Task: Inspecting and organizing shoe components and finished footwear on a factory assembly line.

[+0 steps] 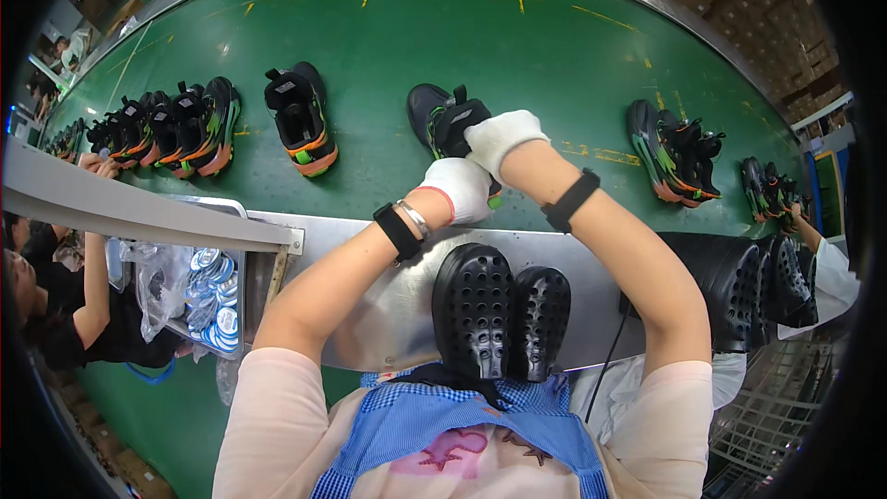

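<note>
A black sneaker with orange and green trim rests on the green belt, its toe pointing away to the left. My left hand, in a white glove, is closed at the heel end of the sneaker. Reaching across from the other side, my right hand, also gloved, grips the sneaker around its ankle opening. Both sets of fingertips are largely hidden. Close to my body, two black shoe-shaped pieces full of holes, a larger one and a narrower one, stand against the metal ledge.
More sneakers stand on the belt to the left, others to the right. A tray of round blue-and-white discs sits at left, below a curved grey rail. Black perforated pieces lie at right. Other people's hands touch shoes at both sides.
</note>
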Demonstrator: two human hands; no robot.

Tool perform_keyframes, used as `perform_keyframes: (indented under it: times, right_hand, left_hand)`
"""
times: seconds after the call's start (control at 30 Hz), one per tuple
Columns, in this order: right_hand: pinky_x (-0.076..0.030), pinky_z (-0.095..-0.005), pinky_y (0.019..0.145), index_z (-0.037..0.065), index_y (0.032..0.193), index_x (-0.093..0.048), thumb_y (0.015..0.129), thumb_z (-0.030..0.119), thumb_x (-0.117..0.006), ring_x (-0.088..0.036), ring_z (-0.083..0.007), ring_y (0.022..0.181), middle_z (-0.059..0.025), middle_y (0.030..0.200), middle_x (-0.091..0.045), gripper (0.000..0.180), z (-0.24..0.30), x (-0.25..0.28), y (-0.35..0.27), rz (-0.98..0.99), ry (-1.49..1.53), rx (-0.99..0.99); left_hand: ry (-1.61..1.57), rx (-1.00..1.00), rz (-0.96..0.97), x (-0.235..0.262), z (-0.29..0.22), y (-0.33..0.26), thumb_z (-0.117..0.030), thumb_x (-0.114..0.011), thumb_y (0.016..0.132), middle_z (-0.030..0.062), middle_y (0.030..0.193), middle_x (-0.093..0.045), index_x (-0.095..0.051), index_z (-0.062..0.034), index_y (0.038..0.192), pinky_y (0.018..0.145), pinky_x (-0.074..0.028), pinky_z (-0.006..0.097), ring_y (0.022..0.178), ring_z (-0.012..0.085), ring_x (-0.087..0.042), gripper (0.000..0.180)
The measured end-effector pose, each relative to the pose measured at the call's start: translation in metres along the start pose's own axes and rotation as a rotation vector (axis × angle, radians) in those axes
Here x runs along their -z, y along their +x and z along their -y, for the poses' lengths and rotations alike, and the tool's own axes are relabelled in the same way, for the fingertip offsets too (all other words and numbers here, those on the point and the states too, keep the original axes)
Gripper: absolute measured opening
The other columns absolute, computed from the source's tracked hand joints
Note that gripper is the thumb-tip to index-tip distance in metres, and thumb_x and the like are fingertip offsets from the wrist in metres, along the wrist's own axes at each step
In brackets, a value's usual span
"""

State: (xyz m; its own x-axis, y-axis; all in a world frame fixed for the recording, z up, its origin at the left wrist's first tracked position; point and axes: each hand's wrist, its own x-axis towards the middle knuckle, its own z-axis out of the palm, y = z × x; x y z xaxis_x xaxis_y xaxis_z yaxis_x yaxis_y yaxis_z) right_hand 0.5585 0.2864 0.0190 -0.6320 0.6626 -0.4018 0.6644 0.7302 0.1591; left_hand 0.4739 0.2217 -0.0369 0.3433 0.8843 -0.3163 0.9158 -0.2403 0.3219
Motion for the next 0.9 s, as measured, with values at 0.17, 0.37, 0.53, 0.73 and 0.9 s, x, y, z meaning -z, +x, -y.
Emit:
perform_keyframes:
  times: [0.17,0.37,0.53,0.73,0.9]
  right_hand:
    - [-0.056,-0.0404,0.071,0.010,0.086,-0.072,0.082,0.017,-0.058,-0.070,-0.0291,0.085,-0.0117,0.089,-0.072,0.017,0.003,-0.006,0.003,-0.170,-0.048,0.097]
    - [-0.055,-0.0417,0.071,0.012,0.089,-0.072,0.081,0.027,-0.062,-0.069,-0.0305,0.083,-0.0119,0.088,-0.071,0.020,-0.008,0.004,0.024,-0.189,0.000,0.092]
    - [-0.056,-0.0409,0.076,0.013,0.098,-0.072,0.082,0.024,-0.060,-0.070,-0.0280,0.092,-0.0105,0.099,-0.072,0.023,0.001,0.014,0.017,-0.094,0.075,0.067]
    - [-0.056,-0.0402,0.076,0.013,0.100,-0.073,0.083,0.031,-0.062,-0.069,-0.0294,0.091,-0.0103,0.101,-0.071,0.027,0.005,0.014,0.023,-0.104,0.133,0.008]
    - [-0.056,-0.0401,0.076,0.013,0.102,-0.072,0.083,0.029,-0.062,-0.069,-0.0300,0.091,-0.0106,0.103,-0.071,0.027,-0.001,0.008,0.017,-0.155,0.198,-0.011]
  left_hand:
    - [-0.060,0.018,-0.029,-0.002,0.004,0.001,-0.045,-0.058,0.082,0.0143,0.083,-0.070,-0.070,-0.0111,0.087,0.071,-0.054,0.040,0.076,0.0334,-0.067,0.036]
    - [-0.054,-0.022,-0.083,0.006,0.006,0.004,-0.041,-0.054,0.084,0.0136,0.076,-0.068,-0.070,-0.0092,0.071,0.071,-0.053,0.039,0.073,0.0327,-0.066,0.038]
    - [0.036,-0.052,0.028,0.008,0.008,0.000,-0.042,-0.056,0.081,0.0126,0.078,-0.069,-0.073,-0.0075,0.077,0.071,-0.054,0.037,0.075,0.0299,-0.067,0.038]
    - [0.045,-0.047,-0.001,0.010,0.010,0.005,-0.048,-0.057,0.080,0.0112,0.080,-0.070,-0.073,-0.0092,0.079,0.072,-0.054,0.036,0.075,0.0282,-0.068,0.042]
    - [0.129,0.012,-0.001,0.007,0.005,0.009,-0.054,-0.057,0.079,0.0108,0.080,-0.070,-0.073,-0.0093,0.080,0.072,-0.055,0.037,0.077,0.0282,-0.068,0.047]
